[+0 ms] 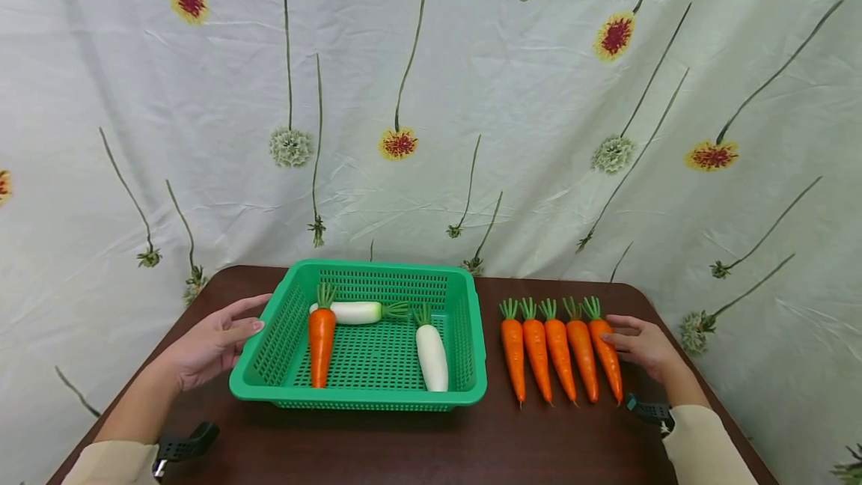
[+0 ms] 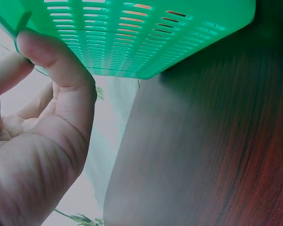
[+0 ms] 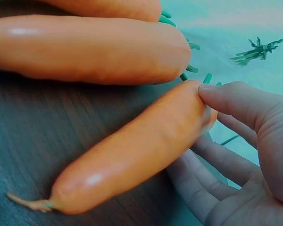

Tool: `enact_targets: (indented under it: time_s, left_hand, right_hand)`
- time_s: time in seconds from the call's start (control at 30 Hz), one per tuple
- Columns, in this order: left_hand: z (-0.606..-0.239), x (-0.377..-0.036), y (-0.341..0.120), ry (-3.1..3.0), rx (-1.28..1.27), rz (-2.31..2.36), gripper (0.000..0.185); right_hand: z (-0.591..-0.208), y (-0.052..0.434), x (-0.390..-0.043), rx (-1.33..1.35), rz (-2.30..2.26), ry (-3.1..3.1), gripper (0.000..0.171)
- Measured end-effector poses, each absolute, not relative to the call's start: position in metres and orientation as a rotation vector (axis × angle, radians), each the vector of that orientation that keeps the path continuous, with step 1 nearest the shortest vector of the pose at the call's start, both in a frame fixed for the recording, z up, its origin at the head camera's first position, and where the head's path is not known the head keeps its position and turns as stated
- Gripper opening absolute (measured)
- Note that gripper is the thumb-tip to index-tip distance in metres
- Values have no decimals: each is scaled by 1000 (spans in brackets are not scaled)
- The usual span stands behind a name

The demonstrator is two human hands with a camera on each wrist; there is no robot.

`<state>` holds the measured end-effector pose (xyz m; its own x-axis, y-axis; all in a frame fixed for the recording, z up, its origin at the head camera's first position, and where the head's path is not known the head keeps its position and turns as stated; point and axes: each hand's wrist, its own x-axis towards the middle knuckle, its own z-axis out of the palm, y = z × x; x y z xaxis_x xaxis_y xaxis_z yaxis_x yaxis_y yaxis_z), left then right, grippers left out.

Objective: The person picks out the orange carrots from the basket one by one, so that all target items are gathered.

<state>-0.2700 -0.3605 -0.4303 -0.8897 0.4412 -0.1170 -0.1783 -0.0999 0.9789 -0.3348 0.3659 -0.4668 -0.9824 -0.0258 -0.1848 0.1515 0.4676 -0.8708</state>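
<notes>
A green slotted basket (image 1: 357, 395) stands on the dark wooden table (image 1: 377, 447). Inside it lie one orange carrot (image 1: 322, 346) and two white radishes (image 1: 355, 312) (image 1: 432, 358). My left hand (image 1: 236, 329) is at the basket's left rim with its fingers straight. In the left wrist view the thumb (image 2: 42, 47) touches the basket (image 2: 146, 37). Right of the basket several carrots (image 1: 547, 350) lie in a row. My right hand (image 1: 629, 339) touches the rightmost carrot (image 1: 608, 359). The thumb tip (image 3: 217, 92) rests on this carrot's (image 3: 132, 150) thick end and the straight fingers (image 3: 212, 165) lie along its side.
A flower-printed cloth (image 1: 431, 96) hangs behind the table. The carrot row lies near the table's right edge (image 1: 714, 395). Black wrist mounts (image 1: 185, 444) (image 1: 649, 410) sit on both arms. Bare wood (image 2: 203, 155) lies left of and in front of the basket.
</notes>
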Motion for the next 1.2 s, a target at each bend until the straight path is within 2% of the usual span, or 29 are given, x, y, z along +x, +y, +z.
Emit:
enact_targets:
  time_s: [0.83, 1.2]
  left_hand:
    - [-427, -269, -360, 1749, 318, 2034, 62]
    - [-428, -269, -362, 1742, 322, 2027, 63]
  right_hand:
    - [-464, 358, -326, 95, -1519, 2611, 67]
    - [-452, 350, -325, 93, -1364, 2862, 65]
